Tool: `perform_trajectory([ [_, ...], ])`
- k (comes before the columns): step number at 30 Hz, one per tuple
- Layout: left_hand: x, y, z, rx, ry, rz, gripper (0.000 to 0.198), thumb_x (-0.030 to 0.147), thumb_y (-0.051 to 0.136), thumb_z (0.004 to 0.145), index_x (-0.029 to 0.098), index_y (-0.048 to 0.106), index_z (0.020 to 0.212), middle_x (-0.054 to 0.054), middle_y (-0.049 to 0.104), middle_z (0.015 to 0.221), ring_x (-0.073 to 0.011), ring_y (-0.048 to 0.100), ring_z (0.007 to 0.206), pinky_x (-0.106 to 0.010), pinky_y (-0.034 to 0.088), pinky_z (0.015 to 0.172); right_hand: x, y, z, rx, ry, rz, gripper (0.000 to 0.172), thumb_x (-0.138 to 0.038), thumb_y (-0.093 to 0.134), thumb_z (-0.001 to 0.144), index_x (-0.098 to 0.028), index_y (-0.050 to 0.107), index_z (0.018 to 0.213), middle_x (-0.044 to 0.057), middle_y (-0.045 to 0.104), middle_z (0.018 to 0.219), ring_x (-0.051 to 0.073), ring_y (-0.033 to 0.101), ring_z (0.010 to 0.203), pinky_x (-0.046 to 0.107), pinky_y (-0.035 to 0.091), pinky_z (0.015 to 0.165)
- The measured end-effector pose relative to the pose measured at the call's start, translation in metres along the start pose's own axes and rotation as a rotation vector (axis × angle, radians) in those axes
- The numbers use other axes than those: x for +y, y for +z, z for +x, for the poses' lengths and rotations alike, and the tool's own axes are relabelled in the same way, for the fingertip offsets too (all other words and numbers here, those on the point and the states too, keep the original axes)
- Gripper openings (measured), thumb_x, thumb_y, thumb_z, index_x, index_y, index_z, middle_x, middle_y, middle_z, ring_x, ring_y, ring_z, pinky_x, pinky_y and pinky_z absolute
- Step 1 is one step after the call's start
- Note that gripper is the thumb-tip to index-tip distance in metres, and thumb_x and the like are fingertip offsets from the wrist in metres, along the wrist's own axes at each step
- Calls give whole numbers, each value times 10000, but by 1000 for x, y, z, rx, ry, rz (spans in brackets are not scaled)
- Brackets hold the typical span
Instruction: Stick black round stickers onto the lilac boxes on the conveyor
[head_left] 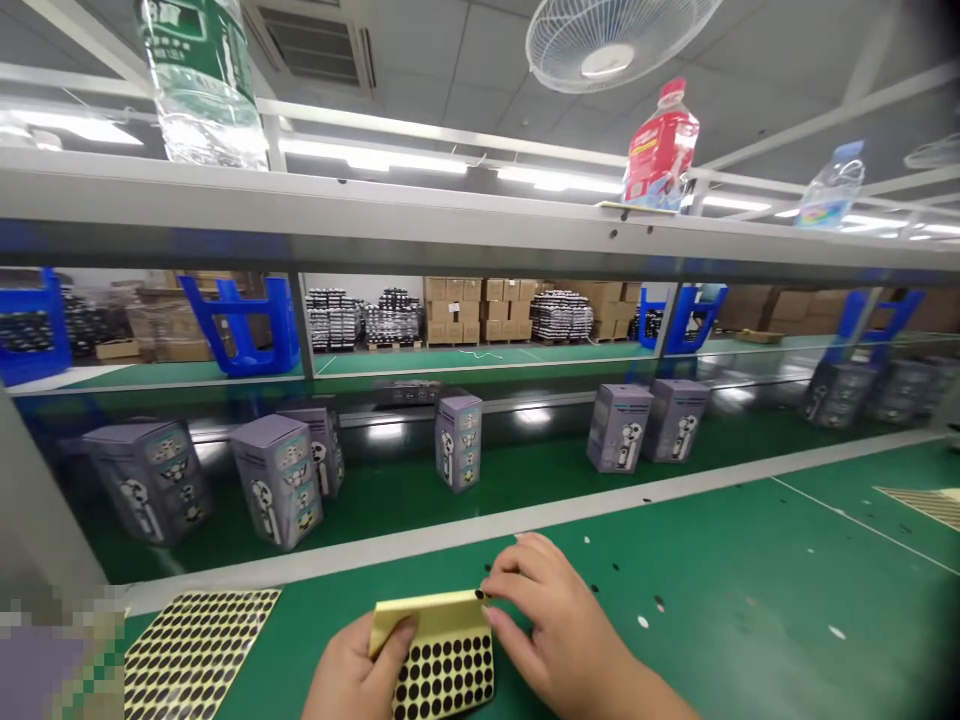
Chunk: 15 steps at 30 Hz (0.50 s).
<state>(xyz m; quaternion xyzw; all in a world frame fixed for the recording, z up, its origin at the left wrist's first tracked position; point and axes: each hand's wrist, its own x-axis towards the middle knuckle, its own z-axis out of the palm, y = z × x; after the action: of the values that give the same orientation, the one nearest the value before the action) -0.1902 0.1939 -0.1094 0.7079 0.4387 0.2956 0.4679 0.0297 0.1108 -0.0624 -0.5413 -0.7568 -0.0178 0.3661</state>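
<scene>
Near the bottom centre, my left hand (pixel 364 665) grips a yellow sheet of round black stickers (pixel 448 672), its thumb pressing on the folded-over upper part. My right hand (pixel 551 620) is at the sheet's upper right corner, with thumb and index finger closed around a small black dot (pixel 480 594) at the edge. Whether the dot is still stuck to the sheet cannot be made out. A second sheet of black dots (pixel 201 650) lies flat on the green table (pixel 720 590) to the left.
Purple boxes (pixel 459 443) stand on a dark green conveyor (pixel 390 520) behind a pale rail (pixel 525 517). Above runs a shelf (pixel 450 215) bearing bottles (pixel 664 150). Loose black and white bits (pixel 643 622) lie right of my hands. Blue stools (pixel 244 325) are farther back.
</scene>
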Motion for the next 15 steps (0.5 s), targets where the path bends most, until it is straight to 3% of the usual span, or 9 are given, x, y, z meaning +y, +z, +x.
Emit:
perform_trajectory([
  [4, -1, 1, 0, 11, 29, 63, 488, 611, 462, 860, 182, 684, 785, -42, 694, 786, -252, 608, 776, -256, 412, 679, -5, -3, 1, -51, -53, -91, 188, -138, 490, 883, -216, 660, 898, 33, 602, 850, 181, 546, 832, 516, 310, 1043],
  [9, -5, -2, 11, 29, 113, 109, 504, 610, 445, 866, 178, 684, 764, -52, 682, 766, -250, 597, 752, -260, 399, 679, 7, -8, 7, -26, -12, -68, 176, -149, 493, 885, -222, 652, 876, 12, 624, 839, 154, 587, 814, 477, 299, 1084],
  [12, -10, -7, 28, 89, 107, 14, 520, 652, 478, 829, 181, 694, 792, -57, 694, 792, -265, 612, 784, -261, 418, 706, 32, -28, 46, 77, -4, -213, 195, -203, 470, 925, -208, 663, 894, 32, 646, 874, 165, 589, 856, 415, 360, 1040],
  [15, -15, -12, 45, 105, 57, -104, 565, 709, 522, 769, 177, 698, 842, -70, 708, 836, -283, 623, 828, -270, 438, 730, 60, -54, 114, 111, -4, -543, 275, -255, 441, 955, -174, 703, 953, 84, 664, 962, 206, 579, 947, 361, 422, 939],
])
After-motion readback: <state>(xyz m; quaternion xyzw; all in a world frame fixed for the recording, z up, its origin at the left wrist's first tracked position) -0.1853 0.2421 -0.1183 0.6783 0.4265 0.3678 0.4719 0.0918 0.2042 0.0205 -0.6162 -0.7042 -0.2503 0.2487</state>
